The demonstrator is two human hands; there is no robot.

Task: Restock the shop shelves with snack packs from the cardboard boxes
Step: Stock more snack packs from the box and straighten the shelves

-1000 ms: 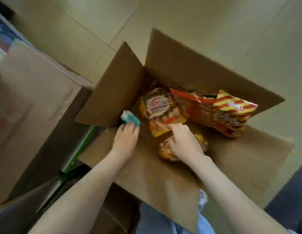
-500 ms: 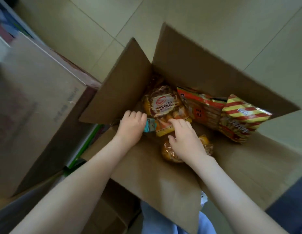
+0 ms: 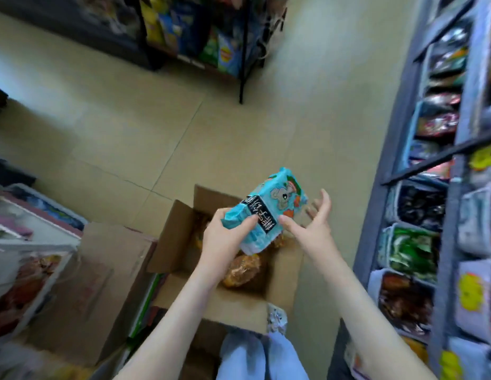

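Plainly, what matters here is how the teal snack pack [image 3: 269, 212] lies against the two hands and the shelves [image 3: 455, 242]. The pack sits just right of the frame's centre, held in the air above the open cardboard box [image 3: 233, 305], with its long axis slanting from lower left to upper right. The left hand [image 3: 225, 239] grips its lower-left end, thumb across the printed face and fingers curled round the underside. The free end therefore points up and right, towards the shelves that fill the right edge of the frame. The right hand [image 3: 312, 223] is just beside the pack on its right, palm up and fingers spread, gripping nothing. Its thumb tip lies at the pack's lower edge, but whether it touches I cannot tell. That hand is between pack and shelves, so it is the nearer one for a handover or a guiding hold. The next move probably carries the pack rightward, free end first. More packs, one orange-brown [image 3: 243, 272], remain in the box below.
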